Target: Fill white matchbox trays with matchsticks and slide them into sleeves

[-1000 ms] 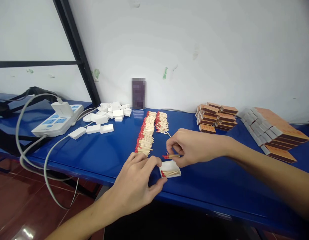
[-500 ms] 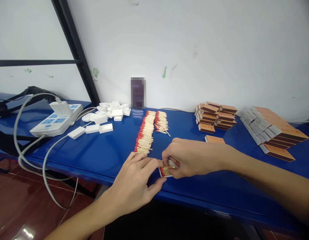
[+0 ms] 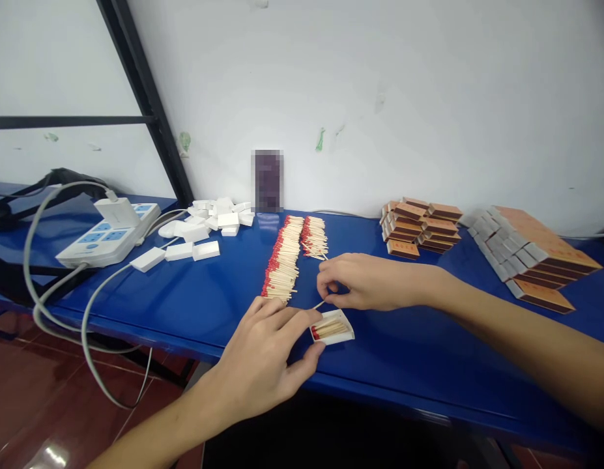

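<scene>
My left hand point(image 3: 272, 352) steadies a small white matchbox tray point(image 3: 349, 333) at the front of the table, thumb and index finger at its left end. Several red-headed matches point(image 3: 331, 328) lie in the tray, heads to the left. Just behind the tray, my right hand point(image 3: 353, 281) is closed in a pinch on a single matchstick point(image 3: 320, 304), whose pale end sticks out to the left. Beyond both hands lie a long row of matches point(image 3: 283, 257) and a shorter pile point(image 3: 315, 236), their red heads facing left.
White trays point(image 3: 206, 251) are heaped at the back left, beside a power strip point(image 3: 111, 234) with looping white cables. Orange matchboxes point(image 3: 404, 249) are stacked at the back right, and a larger stack point(image 3: 546, 241) stands farther right. A pixelated dark object point(image 3: 267, 181) leans on the wall.
My right hand has lifted out of the tray and moved back, now with a matchstick at its fingertips. The matches in the tray are uncovered. My left hand has stayed in place.
</scene>
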### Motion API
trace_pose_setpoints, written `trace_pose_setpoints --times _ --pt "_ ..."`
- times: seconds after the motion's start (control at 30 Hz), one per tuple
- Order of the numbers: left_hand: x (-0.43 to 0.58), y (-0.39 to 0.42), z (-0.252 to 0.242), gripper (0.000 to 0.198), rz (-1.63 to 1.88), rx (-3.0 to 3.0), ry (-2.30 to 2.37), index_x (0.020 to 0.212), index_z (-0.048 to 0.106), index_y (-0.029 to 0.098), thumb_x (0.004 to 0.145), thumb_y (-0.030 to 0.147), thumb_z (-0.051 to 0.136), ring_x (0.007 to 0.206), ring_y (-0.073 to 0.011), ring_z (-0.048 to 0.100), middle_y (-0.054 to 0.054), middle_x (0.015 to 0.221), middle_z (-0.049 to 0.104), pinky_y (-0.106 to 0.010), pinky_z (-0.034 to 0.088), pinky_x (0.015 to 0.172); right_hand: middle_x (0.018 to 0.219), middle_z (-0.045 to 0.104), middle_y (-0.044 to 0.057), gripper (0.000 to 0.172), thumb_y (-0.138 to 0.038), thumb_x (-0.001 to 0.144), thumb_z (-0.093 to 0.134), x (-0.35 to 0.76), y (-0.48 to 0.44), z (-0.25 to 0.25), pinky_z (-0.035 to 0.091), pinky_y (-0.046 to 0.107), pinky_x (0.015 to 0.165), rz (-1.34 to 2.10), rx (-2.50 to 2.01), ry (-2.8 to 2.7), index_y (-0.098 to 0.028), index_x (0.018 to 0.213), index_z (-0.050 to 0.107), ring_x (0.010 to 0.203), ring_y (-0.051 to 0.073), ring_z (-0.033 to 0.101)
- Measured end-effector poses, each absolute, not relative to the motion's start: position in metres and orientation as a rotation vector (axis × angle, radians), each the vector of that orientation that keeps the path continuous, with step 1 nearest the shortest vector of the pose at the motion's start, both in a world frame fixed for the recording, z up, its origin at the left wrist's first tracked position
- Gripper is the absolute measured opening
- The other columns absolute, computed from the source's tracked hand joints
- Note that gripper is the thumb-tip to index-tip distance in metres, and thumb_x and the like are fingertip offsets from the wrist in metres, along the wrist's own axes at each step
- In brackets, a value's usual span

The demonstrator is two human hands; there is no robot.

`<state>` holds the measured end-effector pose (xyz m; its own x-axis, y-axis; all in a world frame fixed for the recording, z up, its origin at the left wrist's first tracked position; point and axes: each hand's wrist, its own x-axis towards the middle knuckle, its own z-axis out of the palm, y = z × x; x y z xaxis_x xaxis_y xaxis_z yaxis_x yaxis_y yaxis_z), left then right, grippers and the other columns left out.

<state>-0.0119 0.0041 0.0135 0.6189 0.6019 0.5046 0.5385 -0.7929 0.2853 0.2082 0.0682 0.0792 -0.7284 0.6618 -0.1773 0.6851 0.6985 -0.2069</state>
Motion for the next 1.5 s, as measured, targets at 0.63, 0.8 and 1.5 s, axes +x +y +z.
trace_pose_setpoints --times 0.63,0.8,1.5 --pt "-0.014 0.004 0.013 0.024 0.899 2.67 0.955 0.106 0.051 0.022 0.088 0.022 0.067 0.095 -0.0207 0.056 0.0 0.106 0.066 -0.035 0.037 0.083 0.063 0.066 -0.004 0.024 -0.012 0.077 0.056 0.212 0.047 0.112 0.037 0.02 0.05 -0.9 1.135 2.726 -0.019 0.088 0.076 0.051 0.008 0.052" --pt "-0.012 0.005 0.013 0.02 0.902 2.672 0.957 0.104 0.052 0.022 0.089 0.022 0.065 0.096 -0.0206 0.056 0.0 0.105 0.066 -0.035 0.038 0.084 0.055 0.05 -0.007 0.019 -0.011 0.081 0.053 0.201 0.038 0.108 0.028 0.022 0.048 -0.808 1.011 2.842 -0.017 0.072 0.069 0.048 0.006 0.036" --pt "-0.014 0.003 0.014 0.016 0.916 2.632 0.993 0.091 0.047 0.02 0.086 0.023 0.062 0.085 -0.0189 0.051 -0.002 0.094 0.054 -0.034 0.04 0.078 0.051 0.049 -0.004 0.025 -0.027 0.085 0.054 0.209 0.061 0.098 0.031 0.026 0.055 -0.393 1.514 2.911 -0.018 0.064 0.064 0.049 0.009 0.038"
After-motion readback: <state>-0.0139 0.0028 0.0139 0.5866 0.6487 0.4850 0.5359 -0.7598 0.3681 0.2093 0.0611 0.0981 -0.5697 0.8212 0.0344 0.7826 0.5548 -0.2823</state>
